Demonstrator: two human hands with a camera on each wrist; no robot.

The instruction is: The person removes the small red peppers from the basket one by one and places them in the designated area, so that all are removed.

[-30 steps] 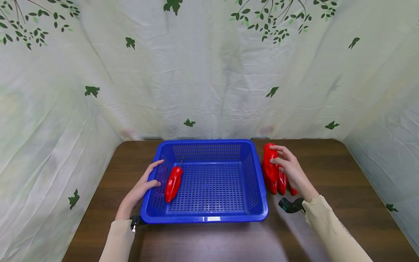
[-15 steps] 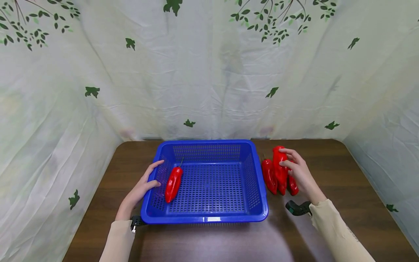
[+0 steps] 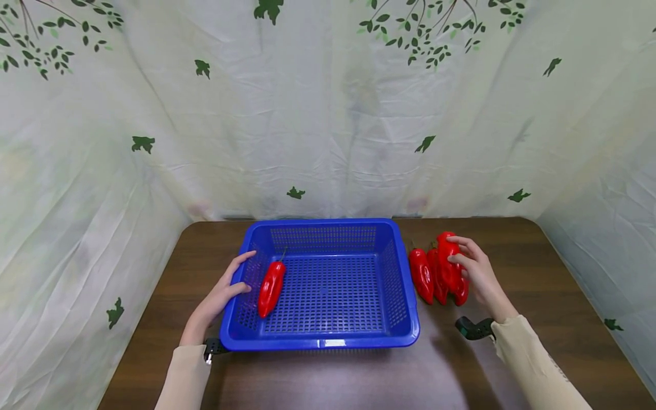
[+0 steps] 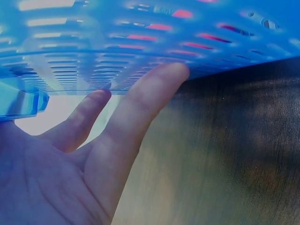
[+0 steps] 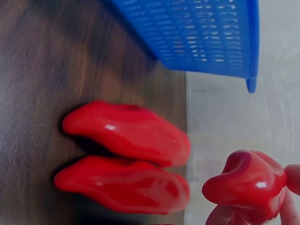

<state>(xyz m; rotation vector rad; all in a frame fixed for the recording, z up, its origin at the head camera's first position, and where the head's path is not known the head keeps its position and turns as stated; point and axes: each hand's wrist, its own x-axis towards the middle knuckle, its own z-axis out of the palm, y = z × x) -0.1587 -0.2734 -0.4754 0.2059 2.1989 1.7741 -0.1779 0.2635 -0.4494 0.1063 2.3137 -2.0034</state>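
Observation:
My left hand point(image 3: 221, 290) grips the left rim of a blue perforated plastic basket point(image 3: 320, 343), with some fingers point(image 4: 119, 110) against the outside of its wall. Inside, near that side, lies a long red pepper point(image 3: 271, 289) with a thin stem. To the right of the basket, my right hand point(image 3: 479, 273) holds another red pepper point(image 3: 449, 265) between thumb and fingers, raised above the others. Under and beside it, more red peppers point(image 3: 421, 277) lie side by side on the table; the held one partly covers them. Two lying peppers point(image 5: 124, 133) show fully in the right wrist view.
The basket's right wall point(image 5: 206, 37) stands close to the leftmost lying pepper. A dark brown wooden table point(image 3: 538, 285) carries everything. Pale cloth point(image 3: 328, 114) with leaf prints hangs behind it and at both sides.
My right hand has moved the held pepper rightward and slightly nearer, away from the basket's edge, uncovering the peppers lying beneath. My left hand and the basket have stayed in place.

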